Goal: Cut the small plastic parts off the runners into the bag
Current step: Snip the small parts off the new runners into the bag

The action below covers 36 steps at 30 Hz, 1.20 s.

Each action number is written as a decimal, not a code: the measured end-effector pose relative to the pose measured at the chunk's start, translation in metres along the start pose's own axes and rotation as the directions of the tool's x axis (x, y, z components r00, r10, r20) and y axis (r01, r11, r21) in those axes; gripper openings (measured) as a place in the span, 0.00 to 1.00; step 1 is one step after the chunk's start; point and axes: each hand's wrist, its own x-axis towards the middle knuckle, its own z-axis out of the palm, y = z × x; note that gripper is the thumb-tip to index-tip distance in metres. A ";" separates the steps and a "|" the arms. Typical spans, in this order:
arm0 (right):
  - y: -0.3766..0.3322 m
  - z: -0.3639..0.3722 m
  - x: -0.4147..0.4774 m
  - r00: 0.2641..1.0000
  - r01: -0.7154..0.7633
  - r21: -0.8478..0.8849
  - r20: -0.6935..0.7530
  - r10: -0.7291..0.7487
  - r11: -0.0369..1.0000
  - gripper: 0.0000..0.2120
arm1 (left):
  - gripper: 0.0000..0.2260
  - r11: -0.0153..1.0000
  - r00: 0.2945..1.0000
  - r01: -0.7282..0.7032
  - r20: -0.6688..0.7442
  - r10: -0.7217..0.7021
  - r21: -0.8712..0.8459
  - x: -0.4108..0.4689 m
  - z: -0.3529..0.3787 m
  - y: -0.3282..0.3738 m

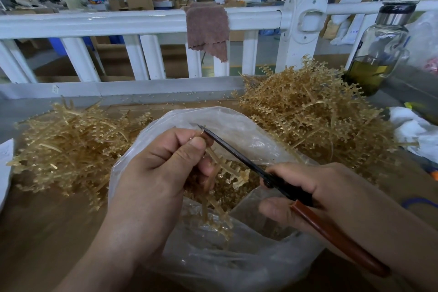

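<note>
Over the bag [237,121], runner [222,166] points down, scissors [237,154] up-left.

Centre frame: amber, comb-toothed runner [226,168] tilted above the open mouth of a crumpled clear bag [239,265] holding small parts [227,197], black-bladed, brown-handled scissors [237,152] slanting across beside it, tangled left heap [71,149] and taller right heap [308,114] flanking.

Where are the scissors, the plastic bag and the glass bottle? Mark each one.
scissors [237,155]: head view, on the dark blade.
plastic bag [237,263]: head view, on its near wall.
glass bottle [381,40]: head view, on the clear body.
</note>
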 end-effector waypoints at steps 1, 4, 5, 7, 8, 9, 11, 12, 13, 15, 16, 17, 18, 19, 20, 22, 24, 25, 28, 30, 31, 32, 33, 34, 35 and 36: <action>-0.001 0.000 0.000 1.000 0.000 -0.002 -0.001 0.000 1.000 0.30 | 0.09 1.000 1.000 0.000 -0.005 0.000 -0.004 0.000 0.000 0.000; -0.003 -0.002 -0.001 1.000 -0.008 0.000 0.001 0.008 1.000 0.27 | 0.09 1.000 1.000 0.004 -0.004 -0.004 -0.012 -0.001 0.002 0.002; -0.003 -0.002 -0.001 1.000 -0.013 0.000 0.003 0.013 1.000 0.27 | 0.10 1.000 1.000 0.007 0.000 -0.007 -0.012 -0.001 0.002 0.002; -0.003 -0.002 -0.001 1.000 -0.021 -0.006 0.011 0.021 1.000 0.28 | 0.10 1.000 1.000 0.018 0.002 -0.018 -0.008 -0.002 0.002 0.003; -0.003 -0.002 -0.001 1.000 -0.019 -0.011 0.014 0.019 1.000 0.28 | 0.10 1.000 1.000 0.023 0.004 -0.023 -0.001 -0.002 0.002 0.004; -0.003 -0.002 -0.001 1.000 -0.016 -0.015 0.016 0.016 1.000 0.27 | 0.10 1.000 1.000 0.028 0.005 -0.028 0.005 -0.002 0.002 0.005; -0.004 -0.002 -0.001 1.000 -0.014 -0.021 0.018 0.014 1.000 0.25 | 0.10 0.999 0.999 0.037 -0.005 -0.037 0.002 -0.003 0.003 0.006; -0.004 -0.002 -0.001 1.000 -0.014 -0.024 0.017 0.014 1.000 0.25 | 0.10 0.999 0.999 0.043 -0.013 -0.043 -0.002 -0.003 0.003 0.006; -0.004 -0.002 -0.001 1.000 -0.014 -0.028 0.018 0.015 1.000 0.26 | 0.10 0.999 0.999 0.050 -0.018 -0.050 -0.004 -0.003 0.004 0.006; -0.004 -0.002 -0.001 1.000 -0.017 -0.030 0.018 0.018 0.999 0.27 | 0.10 0.998 0.998 0.062 -0.022 -0.062 -0.002 -0.003 0.004 0.007; -0.004 -0.002 -0.001 1.000 -0.022 -0.033 0.014 0.022 0.999 0.27 | 0.10 0.998 0.997 0.067 -0.024 -0.067 0.002 -0.003 0.004 0.007; -0.004 -0.002 -0.001 1.000 -0.025 -0.038 0.010 0.026 0.999 0.28 | 0.10 0.997 0.997 0.072 -0.025 -0.072 0.010 -0.003 0.004 0.007; -0.004 -0.002 0.000 1.000 -0.026 -0.041 0.007 0.026 0.999 0.28 | 0.10 0.997 0.997 0.076 -0.025 -0.075 0.019 -0.003 0.003 0.007; -0.004 -0.002 0.000 1.000 -0.025 -0.040 0.007 0.025 0.999 0.28 | 0.10 0.997 0.997 0.079 -0.025 -0.078 0.025 -0.002 0.003 0.007; -0.003 -0.003 0.000 1.000 -0.022 -0.039 0.008 0.023 0.999 0.28 | 0.10 0.996 0.996 0.082 -0.026 -0.082 0.031 -0.002 0.002 0.007; -0.003 -0.002 0.000 1.000 -0.017 -0.032 0.013 0.017 0.999 0.29 | 0.10 0.995 0.996 0.089 -0.029 -0.088 0.037 -0.002 0.002 0.007; -0.003 -0.003 0.000 1.000 -0.012 -0.003 0.008 0.012 1.000 0.30 | 0.10 0.995 0.995 0.092 -0.034 -0.090 0.038 -0.002 0.002 0.007; -0.003 -0.003 0.000 1.000 -0.009 0.015 0.001 0.009 1.000 0.30 | 0.10 0.995 0.995 0.092 -0.036 -0.091 0.040 -0.002 0.001 0.007; -0.001 -0.003 -0.001 1.000 -0.024 0.059 -0.003 0.024 0.998 0.34 | 0.11 0.994 0.995 0.095 -0.046 -0.092 0.046 -0.002 0.001 0.009; 0.003 -0.001 -0.001 0.999 -0.043 0.099 -0.022 0.045 0.994 0.35 | 0.11 0.994 0.993 0.107 -0.053 -0.105 0.033 -0.002 0.001 0.010; 0.005 0.000 -0.001 0.998 -0.045 0.114 -0.036 0.049 0.992 0.34 | 0.12 0.993 0.992 0.113 -0.052 -0.111 0.035 -0.003 0.001 0.010; 0.007 0.001 -0.001 0.998 -0.048 0.137 -0.037 0.054 0.989 0.32 | 0.12 0.992 0.992 0.118 -0.051 -0.116 0.039 -0.003 0.001 0.011; 0.008 0.002 -0.001 0.998 -0.058 0.181 -0.019 0.062 0.982 0.30 | 0.12 0.992 0.991 0.121 -0.053 -0.119 0.037 -0.003 0.002 0.011; 0.008 0.002 -0.001 0.998 -0.067 0.256 0.004 0.069 0.964 0.29 | 0.11 0.992 0.991 0.124 -0.054 -0.122 0.027 -0.002 0.003 0.011; 0.007 0.002 -0.002 0.998 -0.070 0.346 0.025 0.066 0.936 0.27 | 0.11 0.992 0.991 0.125 -0.053 -0.124 0.015 -0.002 0.004 0.012; 0.005 0.004 -0.001 0.998 -0.055 0.428 0.022 0.051 0.902 0.26 | 0.11 0.992 0.991 0.124 -0.050 -0.123 0.010 -0.002 0.004 0.012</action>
